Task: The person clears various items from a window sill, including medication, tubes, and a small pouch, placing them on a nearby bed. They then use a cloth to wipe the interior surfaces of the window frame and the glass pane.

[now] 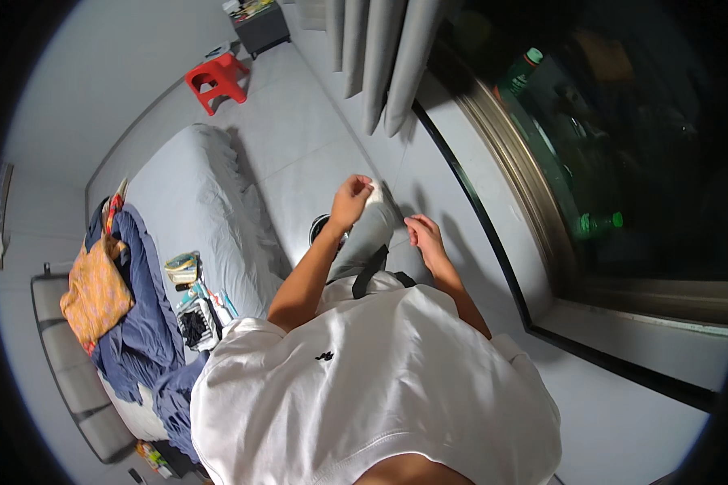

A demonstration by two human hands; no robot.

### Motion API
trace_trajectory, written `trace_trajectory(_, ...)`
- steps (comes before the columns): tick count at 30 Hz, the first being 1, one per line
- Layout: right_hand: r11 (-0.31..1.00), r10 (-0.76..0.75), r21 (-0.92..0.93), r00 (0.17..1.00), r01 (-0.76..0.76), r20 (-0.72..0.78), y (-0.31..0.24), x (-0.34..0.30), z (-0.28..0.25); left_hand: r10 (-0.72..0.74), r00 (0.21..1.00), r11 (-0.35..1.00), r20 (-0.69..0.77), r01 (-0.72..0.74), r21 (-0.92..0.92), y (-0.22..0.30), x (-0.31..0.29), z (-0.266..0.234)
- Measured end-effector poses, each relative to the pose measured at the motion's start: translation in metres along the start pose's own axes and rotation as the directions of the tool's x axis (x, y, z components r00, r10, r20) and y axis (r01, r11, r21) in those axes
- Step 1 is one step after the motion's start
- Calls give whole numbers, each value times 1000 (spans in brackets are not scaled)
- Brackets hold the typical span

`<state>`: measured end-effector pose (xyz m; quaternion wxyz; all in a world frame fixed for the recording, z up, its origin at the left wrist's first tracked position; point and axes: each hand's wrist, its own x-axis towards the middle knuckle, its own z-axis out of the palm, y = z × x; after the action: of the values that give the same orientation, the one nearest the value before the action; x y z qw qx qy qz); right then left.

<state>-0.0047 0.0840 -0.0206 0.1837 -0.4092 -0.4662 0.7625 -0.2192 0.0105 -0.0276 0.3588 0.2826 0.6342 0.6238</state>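
- Blue bedding and an orange cloth lie heaped on the grey-sheeted bed at far left.
- Left hand grips the top of a pale grey garment hanging before the person.
- Right hand hangs loose, fingers curled, just beside it; likely smoothing comes next.
- Grey curtains and dark window stand right.

A home bedroom: bed with blue blanket, grey curtains

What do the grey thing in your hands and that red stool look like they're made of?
The grey garment, gripped at its top by the left hand and touched by the right hand, looks like soft matte fabric: it hangs limp and folds. The red stool seems to be moulded plastic, uniform in colour with a slight sheen.
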Motion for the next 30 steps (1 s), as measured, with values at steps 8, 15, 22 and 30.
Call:
trace_trajectory(8, 990, -25, -142, 1000, 23, -14, -35, 15, 23, 84, 996, 983, 6, -84, 161, 21, 111, -14)
trace_trajectory(15, 982, -130, -106, 971, 153, 198, -100, 93, 102, -178, 719, 729, 672, -362, 581, 86, 250, -68)
trace_trajectory(22, 890, -402, -100, 868, 446, 290, -197, 233, 276, -228, 552, 744, 802, -433, 510, 57, 373, -186)
trace_trajectory(30, 781, -624, -110, 755, 615, -202, -282, 339, 322, -104, 693, 830, 713, -334, 446, 144, 394, -245)
